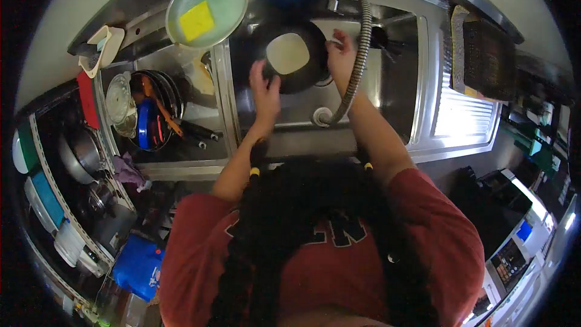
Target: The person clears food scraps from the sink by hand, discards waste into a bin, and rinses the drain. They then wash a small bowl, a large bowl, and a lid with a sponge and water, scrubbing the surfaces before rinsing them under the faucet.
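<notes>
A round black pan or bowl (pixel 296 83) sits in the right-hand sink basin, with a pale, rounded-square dish (pixel 288 53) inside it. At its lower left edge is my left hand (pixel 265 89), fingers apart and holding nothing visible. My right hand (pixel 341 54) is beside its right rim with curled fingers; whether they grip the rim is unclear. The flexible metal faucet hose (pixel 361 54) arches over my right forearm. To the upper left, a yellow sponge (pixel 196 20) lies in a metal bowl of soapy water (pixel 227 3).
The left basin (pixel 206 145) holds stacked pans, lids and a blue item (pixel 146 123). A white caddy (pixel 111 51) stands at the back left. On the right are a ribbed drainboard (pixel 466 118) and a dark basket (pixel 490 57). Shelves with pots (pixel 82 154) line the left.
</notes>
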